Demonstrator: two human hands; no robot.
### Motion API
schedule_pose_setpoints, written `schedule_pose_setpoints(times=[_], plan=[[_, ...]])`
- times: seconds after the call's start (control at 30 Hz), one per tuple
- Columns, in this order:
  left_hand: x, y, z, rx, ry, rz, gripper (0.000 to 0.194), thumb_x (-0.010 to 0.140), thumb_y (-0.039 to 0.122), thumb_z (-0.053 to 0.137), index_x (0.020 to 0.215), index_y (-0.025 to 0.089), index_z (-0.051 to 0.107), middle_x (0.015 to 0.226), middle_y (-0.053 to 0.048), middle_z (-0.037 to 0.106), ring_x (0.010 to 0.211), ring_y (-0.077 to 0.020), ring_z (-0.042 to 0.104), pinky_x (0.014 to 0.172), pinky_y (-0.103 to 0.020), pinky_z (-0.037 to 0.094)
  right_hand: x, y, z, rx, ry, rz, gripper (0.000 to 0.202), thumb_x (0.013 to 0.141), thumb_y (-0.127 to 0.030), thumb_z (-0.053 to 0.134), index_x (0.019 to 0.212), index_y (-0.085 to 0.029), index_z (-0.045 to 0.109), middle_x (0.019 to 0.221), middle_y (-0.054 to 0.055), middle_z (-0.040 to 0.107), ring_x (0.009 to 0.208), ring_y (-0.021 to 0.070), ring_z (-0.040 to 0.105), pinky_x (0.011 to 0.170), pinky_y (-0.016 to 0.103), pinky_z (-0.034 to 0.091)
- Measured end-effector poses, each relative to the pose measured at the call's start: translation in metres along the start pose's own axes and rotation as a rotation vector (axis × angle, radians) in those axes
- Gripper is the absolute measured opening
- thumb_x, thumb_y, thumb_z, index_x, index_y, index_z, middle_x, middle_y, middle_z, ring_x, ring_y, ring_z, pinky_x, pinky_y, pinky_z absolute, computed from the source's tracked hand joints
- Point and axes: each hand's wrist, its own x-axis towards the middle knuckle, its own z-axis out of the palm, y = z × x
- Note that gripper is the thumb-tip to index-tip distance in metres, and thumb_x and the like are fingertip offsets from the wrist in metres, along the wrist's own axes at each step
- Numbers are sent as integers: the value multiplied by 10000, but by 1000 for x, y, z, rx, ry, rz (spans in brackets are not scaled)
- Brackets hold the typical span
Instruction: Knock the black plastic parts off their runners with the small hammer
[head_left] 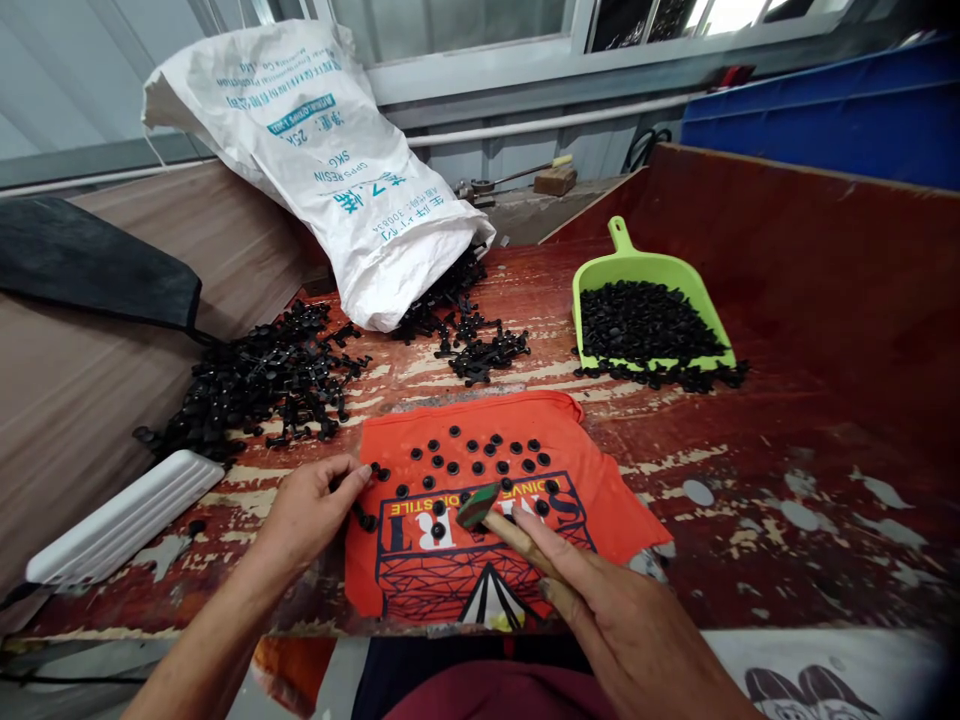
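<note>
An orange printed cloth (480,580) lies on the red table, with several round black pieces (478,467) spread over its upper half. At the cloth's left edge my left hand (319,505) has thumb and forefinger pinched at a small black piece; more black pieces show beneath the fingers. My right hand (600,605) is wrapped round the wooden handle of a small hammer (480,507), whose green-sided head is over the middle of the cloth among the black pieces. Whether the head touches a piece is not clear.
A pile of black parts (255,380) lies at left, beside a white plastic piece (124,515). A white sack (322,170) spills black parts at the back. A green dustpan (637,265) full of black pieces stands at right. Wooden boards (810,270) border the table (750,470).
</note>
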Motion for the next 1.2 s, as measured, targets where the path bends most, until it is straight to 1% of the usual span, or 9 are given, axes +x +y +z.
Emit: schedule_pose_setpoints(times=[0.1, 0.27, 0.37, 0.47, 0.6, 0.73, 0.93, 1.07, 1.2], plan=[[1, 2, -1, 29, -52, 1, 385, 860, 525, 545, 740, 179, 665, 688, -11, 686, 672, -200, 610, 636, -271, 426, 1, 1, 0, -2, -9, 15, 600, 1016, -168, 352, 1534, -461, 274, 1453, -64, 543, 1118, 185, 692, 899, 333, 596], [6, 3, -5, 105, -64, 30, 394, 846, 522, 539, 682, 181, 651, 646, -6, 661, 647, -189, 582, 609, -265, 395, 2, 1, -3, -25, -58, -1, 594, 1015, -172, 356, 1530, -460, 294, 1476, -64, 515, 1125, 193, 688, 930, 349, 581], [7, 4, -5, 120, -54, 38, 360, 831, 489, 542, 687, 186, 671, 636, -1, 666, 645, -193, 588, 602, -264, 395, 6, -5, -8, -32, -56, 5, 586, 1009, -172, 354, 1535, -427, 312, 1445, -51, 559, 1108, 196, 697, 924, 352, 587], [6, 8, -5, 171, -12, 59, 315, 812, 426, 535, 635, 195, 654, 584, 11, 646, 609, -190, 582, 574, -257, 385, 18, -13, -17, -49, -23, -1, 565, 1006, -175, 347, 1540, -362, 343, 1395, -15, 615, 1108, 208, 697, 951, 370, 574], [5, 14, -7, 230, 24, 107, 266, 780, 375, 534, 606, 207, 646, 586, 5, 657, 607, -194, 582, 566, -256, 376, 41, -26, -25, -66, -8, -53, 582, 1003, -163, 361, 1544, -375, 326, 1296, -21, 688, 1055, 192, 719, 913, 322, 591], [4, 15, -9, 243, 30, 161, 271, 790, 391, 528, 631, 217, 660, 614, -9, 676, 641, -208, 599, 592, -262, 391, 54, -35, -18, -103, 17, -106, 610, 972, -142, 421, 1523, -395, 366, 1202, -27, 737, 965, 192, 744, 829, 289, 611], [2, 14, -8, 317, 1, 212, 364, 883, 414, 436, 631, 219, 612, 643, -24, 668, 639, -203, 604, 614, -279, 385, 52, -33, 2, -14, -75, -112, 593, 976, -142, 402, 1532, -346, 365, 1261, 12, 710, 948, 181, 740, 837, 291, 600], [3, 9, -7, 286, 2, 231, 345, 895, 418, 462, 673, 218, 634, 700, -28, 694, 697, -213, 618, 650, -282, 395, 48, -31, 2, -41, -49, -100, 578, 988, -168, 384, 1526, -379, 371, 1138, -10, 758, 888, 181, 749, 836, 302, 608], [2, 6, -7, 211, 6, 177, 350, 905, 451, 471, 731, 217, 665, 741, -10, 708, 737, -210, 634, 667, -274, 401, 43, -29, -1, -112, 0, -86, 629, 951, -149, 415, 1530, -389, 360, 1044, -11, 780, 869, 203, 756, 785, 307, 627]])
